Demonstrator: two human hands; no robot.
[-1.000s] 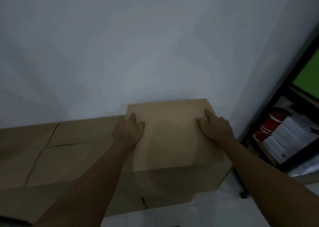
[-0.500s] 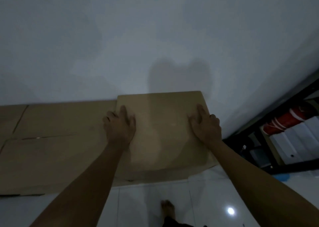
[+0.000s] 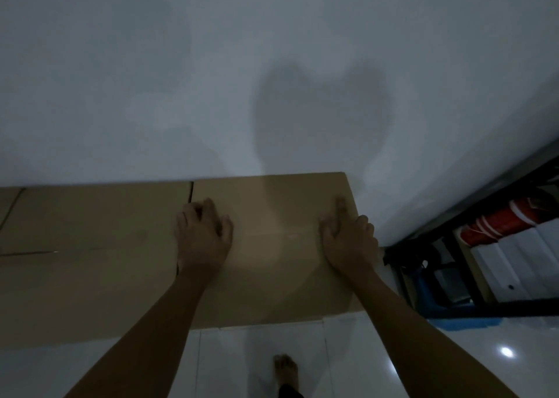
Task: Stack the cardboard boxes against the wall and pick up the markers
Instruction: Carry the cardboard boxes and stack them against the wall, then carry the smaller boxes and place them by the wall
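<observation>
In the head view, the person is leaning over a cardboard box (image 3: pixel 272 240) that is standing at the foot of the white wall (image 3: pixel 211 80), its far edge touching the wall or lying just beside it. The left hand (image 3: pixel 202 237) is resting flat on the left part of the box top with the fingers a little curled; it is pressing, not gripping anything. The right hand (image 3: pixel 348 237) is lying open along the right edge of the same box, palm down, with the thumb side hanging over the edge; it is not closing around anything either. To the left, other flattened cardboard boxes (image 3: pixel 90 246) are lying in a row along the same wall, touching the first box.

Judging from this, the stacking part is looking nearly finished, at least for the boxes that are showing, and the hands seem to be only settling the last one in place. The markers are not showing anywhere, so that part is probably not begun.

The room is dim, so seams between the cardboard pieces are hard to follow, and how many layers are lying under the hands cannot be told. The row of boxes is cut off at the left border. On the right, a dark shelf (image 3: pixel 484 264) is holding red and white things that are too unclear to name. A bare foot (image 3: pixel 286 370) is standing on the glossy floor (image 3: pixel 393 352).
</observation>
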